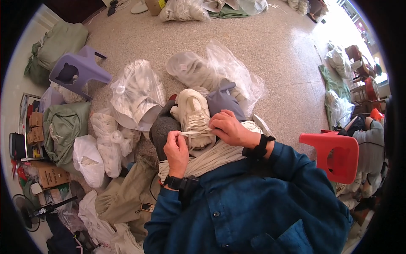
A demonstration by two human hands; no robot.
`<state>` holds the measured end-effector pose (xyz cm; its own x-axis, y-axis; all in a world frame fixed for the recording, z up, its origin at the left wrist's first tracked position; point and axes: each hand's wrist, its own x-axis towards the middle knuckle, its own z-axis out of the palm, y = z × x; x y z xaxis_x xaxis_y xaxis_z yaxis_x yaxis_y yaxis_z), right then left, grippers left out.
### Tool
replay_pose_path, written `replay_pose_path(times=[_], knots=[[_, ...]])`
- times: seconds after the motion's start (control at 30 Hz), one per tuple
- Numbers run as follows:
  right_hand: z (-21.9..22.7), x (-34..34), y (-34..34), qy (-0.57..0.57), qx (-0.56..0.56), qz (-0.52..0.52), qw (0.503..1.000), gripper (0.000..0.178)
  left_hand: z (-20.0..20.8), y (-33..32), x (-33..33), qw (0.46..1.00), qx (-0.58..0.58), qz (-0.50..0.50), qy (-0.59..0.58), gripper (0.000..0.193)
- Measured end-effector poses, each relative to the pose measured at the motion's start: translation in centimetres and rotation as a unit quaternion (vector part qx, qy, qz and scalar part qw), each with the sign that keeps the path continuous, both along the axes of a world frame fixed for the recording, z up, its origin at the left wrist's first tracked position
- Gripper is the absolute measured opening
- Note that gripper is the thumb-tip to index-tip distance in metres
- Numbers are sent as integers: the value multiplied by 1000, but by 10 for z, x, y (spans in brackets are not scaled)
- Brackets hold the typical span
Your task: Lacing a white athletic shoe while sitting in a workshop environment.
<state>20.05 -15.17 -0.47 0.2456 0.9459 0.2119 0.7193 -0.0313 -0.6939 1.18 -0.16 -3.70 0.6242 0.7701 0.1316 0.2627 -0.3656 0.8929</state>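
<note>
A cream-white sneaker (194,108) rests in front of me with its toe pointing away, its lace criss-crossed over the tongue. My left hand (176,154) is closed, pinching a flat white shoelace (191,133) at the shoe's left side. On the right side, my right hand (229,128) has its fingers curled together at the eyelets, where the lace strand reaches them; the fingertips are partly hidden. A thick bundle of loose white laces (211,163) lies across my lap, under both hands.
Clear plastic bags of white goods (137,91) and another clear bag (237,72) lie on the floor ahead. A purple stool (80,67) and green sacks (65,127) are at left. At right stands a red stool (332,154).
</note>
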Motion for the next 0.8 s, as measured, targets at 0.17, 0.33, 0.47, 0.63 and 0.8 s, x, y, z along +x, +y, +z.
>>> replay_pose_path(times=[0.17, 0.33, 0.47, 0.63, 0.8], knots=[[13, 26, -3, -21, -106, 84, 991, 7, 25, -14, 4, 998, -32, -26, 47, 9], [22, 24, 4, 44, -103, 87, 990, 10, 27, -14, -2, 984, 89, -74, 135, 10], [15, 3, -1, 94, -55, -28, 994, 18, 21, -3, -6, 987, 113, -69, 95, 9], [-5, -8, -9, 124, -23, -87, 988, 33, 53, 19, 12, 987, 158, 13, -16, 10], [-8, -11, 6, 180, -30, -79, 980, 31, 69, 78, 11, 996, 43, 44, -67, 17]])
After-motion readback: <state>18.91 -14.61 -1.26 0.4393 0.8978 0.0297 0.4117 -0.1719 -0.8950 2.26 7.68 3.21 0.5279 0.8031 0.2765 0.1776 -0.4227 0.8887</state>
